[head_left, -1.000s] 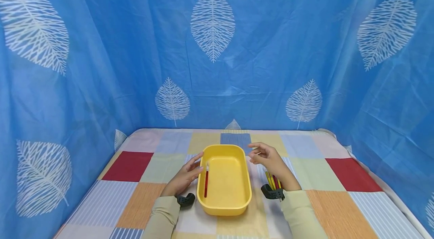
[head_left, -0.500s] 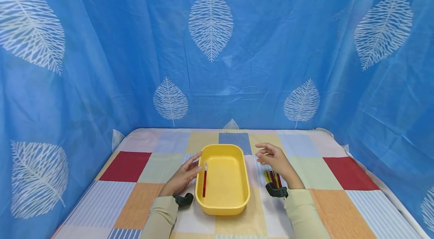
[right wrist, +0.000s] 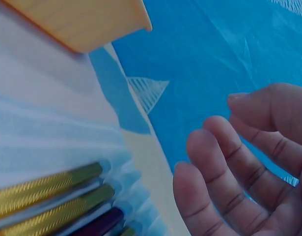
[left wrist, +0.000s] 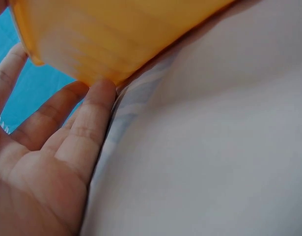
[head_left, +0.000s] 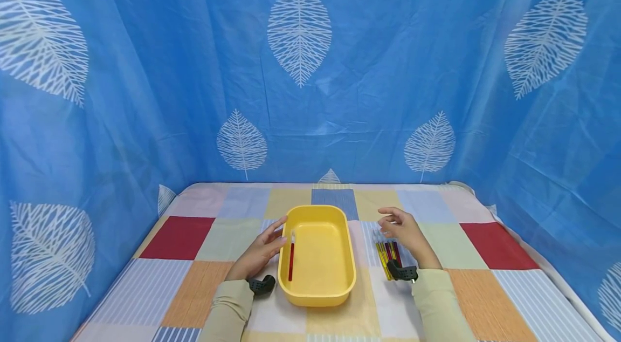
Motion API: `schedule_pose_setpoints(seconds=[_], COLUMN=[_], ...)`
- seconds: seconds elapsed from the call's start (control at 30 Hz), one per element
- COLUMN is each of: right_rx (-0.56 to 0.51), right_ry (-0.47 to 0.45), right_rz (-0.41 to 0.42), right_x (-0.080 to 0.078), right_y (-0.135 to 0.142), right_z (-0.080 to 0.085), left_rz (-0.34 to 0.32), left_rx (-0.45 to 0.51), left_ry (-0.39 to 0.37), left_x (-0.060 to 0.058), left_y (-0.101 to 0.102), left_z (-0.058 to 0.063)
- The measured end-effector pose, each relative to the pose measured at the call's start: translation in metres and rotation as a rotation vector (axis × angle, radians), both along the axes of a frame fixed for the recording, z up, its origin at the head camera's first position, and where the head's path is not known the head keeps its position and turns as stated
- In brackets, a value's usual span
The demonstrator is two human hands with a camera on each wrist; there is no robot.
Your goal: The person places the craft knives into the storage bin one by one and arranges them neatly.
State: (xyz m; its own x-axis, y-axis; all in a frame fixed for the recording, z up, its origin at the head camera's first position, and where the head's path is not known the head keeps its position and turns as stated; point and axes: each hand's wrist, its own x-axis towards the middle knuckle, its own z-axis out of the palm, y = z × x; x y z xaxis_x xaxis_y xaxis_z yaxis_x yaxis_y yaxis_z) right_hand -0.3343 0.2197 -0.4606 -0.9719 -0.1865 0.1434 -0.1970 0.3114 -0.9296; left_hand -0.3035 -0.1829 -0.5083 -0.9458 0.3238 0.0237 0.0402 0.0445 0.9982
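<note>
Curtain (head_left: pixel 310 131), blue with white leaves, rises beyond the left hand (head_left: pixel 259 255) and the right hand (head_left: pixel 408 235) and folds in on either side of them, hung there, I suppose, to screen off the work. Patchwork cloth (head_left: pixel 485 299) spreads beneath both.

Between the hands sits a yellow tray (head_left: pixel 317 299), its long sides running away from the person, which to my eye puts it within easy reach of either. The left hand rests against the wall nearest it, fingers mostly extended, one up at the rim and another touching low down — no clasp, more a light brace, probably to keep the tray from sliding. The right hand holds nothing; its fingers bend loosely in the air, apart from the tray, over the clear ends of a bunch of pens (head_left: pixel 385 257).

Those pens, yellow and dark red, lie side by side on the cloth, clear ends away from the person, presumably kept there to suit the right hand. A black wrist mount (head_left: pixel 262 285) sits at each wrist.

Smallest is a single red pen (head_left: pixel 291 264) inside the tray, along the left hand's side — neither hand appears to touch it.
</note>
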Motion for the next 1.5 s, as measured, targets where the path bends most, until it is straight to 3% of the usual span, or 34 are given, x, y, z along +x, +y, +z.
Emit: schedule_pose_setpoints(seconds=[0.67,1.23,1.5], right_rx=[0.125,0.326,0.407], right_ry=[-0.103,-0.134,-0.108], right_rz=[-0.211,-0.173,-0.151], right_x=[-0.004,-0.009,-0.011], right_y=[0.019,0.023,0.020], right_z=[-0.023,-0.026,-0.026], left_rz=[-0.013,-0.016,-0.008], left_rx=[0.009,0.015,0.016], left_ry=[0.002,0.001,-0.006], left_x=[-0.002,-0.002,-0.002], left_y=[0.000,0.000,0.000], left_z=[-0.001,-0.001,-0.001])
